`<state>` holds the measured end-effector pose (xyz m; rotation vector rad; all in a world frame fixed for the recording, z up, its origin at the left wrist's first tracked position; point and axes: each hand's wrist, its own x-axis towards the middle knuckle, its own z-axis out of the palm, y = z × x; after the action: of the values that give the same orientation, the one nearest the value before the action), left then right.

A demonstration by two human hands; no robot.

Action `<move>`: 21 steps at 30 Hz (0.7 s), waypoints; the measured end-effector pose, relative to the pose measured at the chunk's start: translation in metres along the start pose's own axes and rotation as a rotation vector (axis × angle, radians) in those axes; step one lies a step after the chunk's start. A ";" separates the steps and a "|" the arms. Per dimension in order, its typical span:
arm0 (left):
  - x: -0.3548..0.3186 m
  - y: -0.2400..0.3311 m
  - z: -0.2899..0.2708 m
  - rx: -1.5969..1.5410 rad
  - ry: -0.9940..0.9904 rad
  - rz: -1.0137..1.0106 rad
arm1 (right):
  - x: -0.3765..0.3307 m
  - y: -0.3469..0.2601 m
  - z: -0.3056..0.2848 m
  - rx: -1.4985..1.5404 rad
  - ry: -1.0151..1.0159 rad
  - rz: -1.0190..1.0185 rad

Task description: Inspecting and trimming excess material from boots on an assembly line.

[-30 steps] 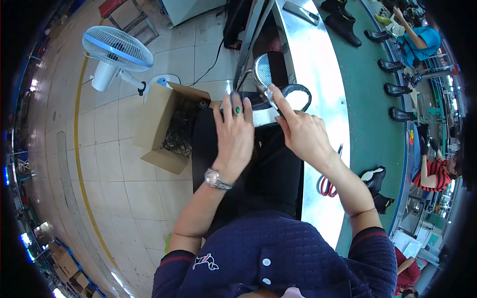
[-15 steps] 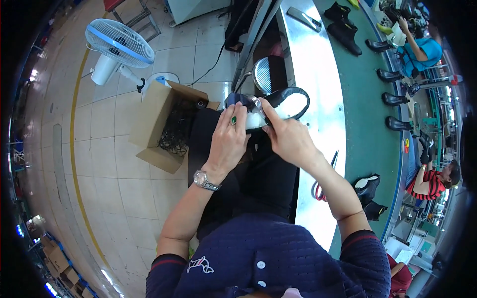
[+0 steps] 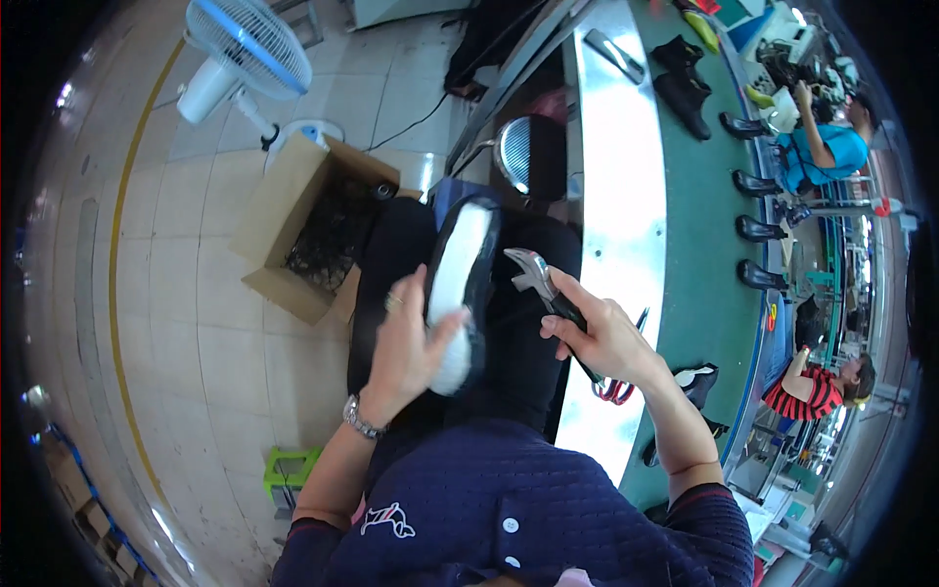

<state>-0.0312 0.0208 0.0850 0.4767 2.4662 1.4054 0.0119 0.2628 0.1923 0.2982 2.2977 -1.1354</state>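
My left hand (image 3: pixel 399 347) grips a black shoe (image 3: pixel 460 259) with a white underside, slightly blurred, turned upward over my lap. The fingers lie along its left side and the thumb presses across the white face. In my right hand (image 3: pixel 614 338) is a pair of pincers (image 3: pixel 536 279) with curved metal jaws and dark handles. The jaws point up and left, apart from the shoe. Beneath both hands are my dark-trousered legs. Scissors (image 3: pixel 614 391) with red handles lie on the metal bench edge just below my right hand.
A metal-topped bench (image 3: pixel 626 176) runs along my right, beside a green conveyor belt (image 3: pixel 714 284) carrying black boots (image 3: pixel 682 90). At my left stands an open cardboard box (image 3: pixel 284 235) of dark stringy scraps, near a fan (image 3: pixel 249 49). Co-workers (image 3: pixel 822 386) sit across the belt.
The pincers have come off the shoe and moved to the right with my right hand. My left hand has swung the shoe round lengthwise and nearer my body.
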 end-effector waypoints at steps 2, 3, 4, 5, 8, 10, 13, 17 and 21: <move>0.012 -0.013 -0.022 0.004 0.120 -0.037 | -0.001 -0.003 0.007 -0.069 0.003 -0.084; 0.020 -0.014 -0.031 0.008 0.179 0.036 | 0.001 -0.005 0.009 -0.093 -0.004 -0.134; 0.024 -0.007 -0.035 0.056 0.205 0.072 | 0.005 -0.007 0.011 -0.119 -0.012 -0.189; 0.025 -0.010 -0.032 0.151 0.229 0.125 | 0.010 -0.010 0.013 -0.106 -0.033 -0.294; 0.015 -0.012 -0.024 0.226 0.199 0.220 | 0.017 -0.037 0.015 -0.232 -0.167 -0.216; 0.007 -0.016 -0.019 0.073 0.207 0.237 | 0.021 -0.053 0.012 -0.320 -0.215 -0.193; 0.001 -0.018 -0.023 -0.144 0.104 0.161 | 0.027 -0.077 0.012 -0.447 -0.355 -0.042; -0.002 -0.013 -0.031 0.012 -0.047 0.225 | 0.029 -0.077 0.017 -0.637 -0.343 -0.199; -0.005 -0.012 -0.020 0.061 0.045 0.194 | 0.025 -0.070 0.023 -0.657 -0.317 -0.148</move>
<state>-0.0363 -0.0019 0.0849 0.7228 2.5635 1.4292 -0.0296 0.2004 0.2129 -0.2859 2.2761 -0.3964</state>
